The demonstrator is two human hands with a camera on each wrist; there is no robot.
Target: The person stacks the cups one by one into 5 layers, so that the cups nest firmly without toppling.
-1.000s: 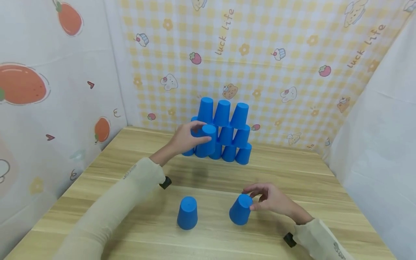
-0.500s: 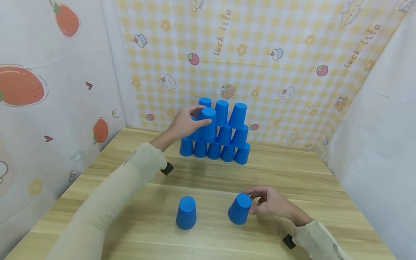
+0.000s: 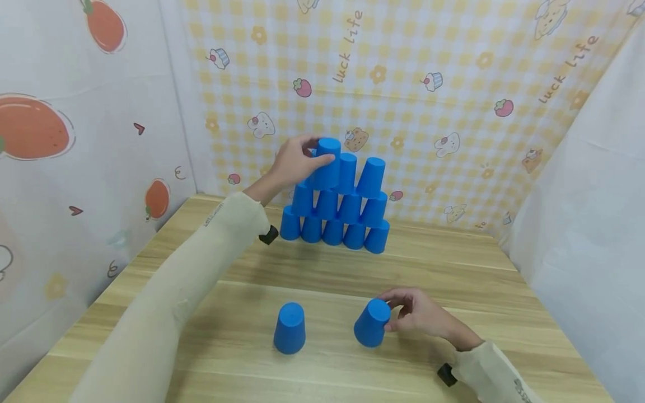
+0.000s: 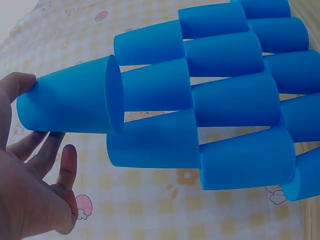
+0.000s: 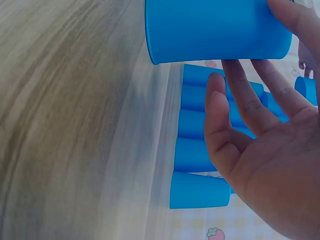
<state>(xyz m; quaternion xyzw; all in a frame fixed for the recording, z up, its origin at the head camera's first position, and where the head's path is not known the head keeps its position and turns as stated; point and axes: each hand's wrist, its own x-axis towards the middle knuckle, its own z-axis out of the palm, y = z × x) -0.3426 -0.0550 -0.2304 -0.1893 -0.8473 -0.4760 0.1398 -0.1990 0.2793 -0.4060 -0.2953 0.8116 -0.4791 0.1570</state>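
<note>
My left hand (image 3: pixel 297 159) pinches an upside-down blue plastic cup (image 3: pixel 328 168) near its base, thumb on one side and fingers on the other. In the left wrist view the rim of this cup (image 4: pixel 70 97) overlaps the top row of a stacked cup pyramid (image 3: pixel 350 210). Three rows of inverted blue cups make up the pyramid, three cups in the top one, partly hidden behind the left hand. Nearer the front, my right hand (image 3: pixel 423 316) holds another inverted blue cup (image 3: pixel 372 324) between thumb and fingers, low over the table.
A single inverted blue cup (image 3: pixel 289 330) stands on the wooden table (image 3: pixel 322 375), left of the right hand's cup. Behind the pyramid hangs a yellow checked cloth (image 3: pixel 403 45). White cloths line the left (image 3: pixel 101 184) and right (image 3: pixel 579 190) sides.
My left hand has raised its cup from in front of the lower rows to the height of the top row. The right hand and its cup have hardly moved.
</note>
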